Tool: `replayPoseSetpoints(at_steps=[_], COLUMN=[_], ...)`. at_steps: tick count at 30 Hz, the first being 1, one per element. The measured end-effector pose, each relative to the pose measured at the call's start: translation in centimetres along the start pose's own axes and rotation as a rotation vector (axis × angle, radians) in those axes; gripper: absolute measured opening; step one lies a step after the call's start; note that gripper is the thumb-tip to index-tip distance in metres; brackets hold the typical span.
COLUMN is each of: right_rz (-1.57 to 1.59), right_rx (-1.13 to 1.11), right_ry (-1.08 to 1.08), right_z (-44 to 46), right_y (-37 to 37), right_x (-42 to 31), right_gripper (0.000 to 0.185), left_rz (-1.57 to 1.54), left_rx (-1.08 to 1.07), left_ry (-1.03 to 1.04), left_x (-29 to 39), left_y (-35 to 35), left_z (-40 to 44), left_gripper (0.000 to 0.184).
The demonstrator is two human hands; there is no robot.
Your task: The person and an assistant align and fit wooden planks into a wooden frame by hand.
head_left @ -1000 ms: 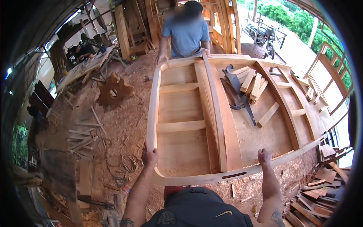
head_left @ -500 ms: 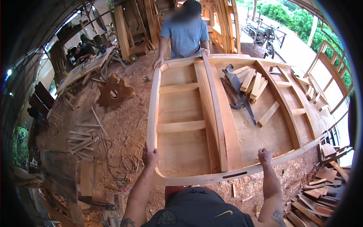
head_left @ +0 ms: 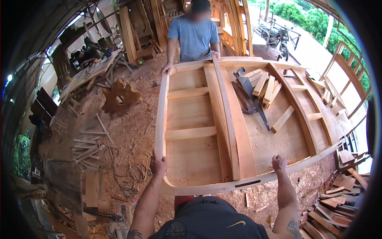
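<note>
A large wooden frame (head_left: 160, 119) with crosspieces lies flat in front of me. My left hand (head_left: 158, 164) grips its left side near the rounded lower corner. Over the near edge, right of a slot, my right hand (head_left: 279, 163) is closed in a fist; whether it holds anything is hidden. A long narrow board (head_left: 227, 115) stands on edge along the frame's middle. Handsaws (head_left: 261, 116) and a pile of short wood pieces (head_left: 266, 88) rest on the panel, with one loose block (head_left: 282, 119) nearer me.
Across the frame a co-worker in a blue shirt (head_left: 193, 38) has one hand at the far left corner, the other at the long board's end. A workbench (head_left: 89, 73), a round wood slab (head_left: 120, 97) and sticks (head_left: 88, 149) are left. Scrap wood (head_left: 338, 199) lies right.
The co-worker's hand on the left has moved down slightly onto the frame's far corner, and their head has lifted. My hands have hardly moved.
</note>
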State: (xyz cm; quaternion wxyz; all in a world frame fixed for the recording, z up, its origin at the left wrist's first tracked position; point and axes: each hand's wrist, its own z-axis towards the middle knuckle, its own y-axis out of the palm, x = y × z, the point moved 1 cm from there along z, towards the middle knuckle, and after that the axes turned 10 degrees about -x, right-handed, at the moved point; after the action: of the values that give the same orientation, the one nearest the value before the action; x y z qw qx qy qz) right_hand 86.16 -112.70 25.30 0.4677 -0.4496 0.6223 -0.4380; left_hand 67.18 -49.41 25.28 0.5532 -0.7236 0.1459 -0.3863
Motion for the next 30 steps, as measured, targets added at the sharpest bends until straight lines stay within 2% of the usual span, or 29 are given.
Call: replayPoseSetpoints(at_steps=[9,16,17,20,27,30], right_rz=[-0.031,-0.035,-0.030,-0.029,-0.026,-0.029], right_rx=[-0.014,0.007,0.013,0.018,0.013,0.104], right_ry=[0.040,0.004,-0.004,0.001,-0.017,-0.052], right_z=[-0.6,0.9,0.8,0.7,0.1,0.6], right_y=[-0.8,1.3,1.3,1.2,0.5,1.3], right_x=[-0.8,0.6,0.7,1.0,0.3,0.9], right_gripper=[0.043,0.040,0.040,0.039,0.040,0.037], left_rz=[-0.017,-0.002,-0.014,-0.021,-0.024,-0.036], left_rx=[-0.020,-0.076,-0.030,0.030,0.008,0.007], left_ry=[-0.025,-0.078,-0.009,0.025,0.009,0.014], left_x=[0.3,1.1,0.2,-0.6,0.1,0.2], left_y=[-0.2,-1.3,-0.6,0.7,-0.1,-0.3], left_z=[-0.2,-0.6,-0.3,0.3,-0.2,-0.3], left_gripper=[0.079,0.078,0.079,0.077,0.076,0.077])
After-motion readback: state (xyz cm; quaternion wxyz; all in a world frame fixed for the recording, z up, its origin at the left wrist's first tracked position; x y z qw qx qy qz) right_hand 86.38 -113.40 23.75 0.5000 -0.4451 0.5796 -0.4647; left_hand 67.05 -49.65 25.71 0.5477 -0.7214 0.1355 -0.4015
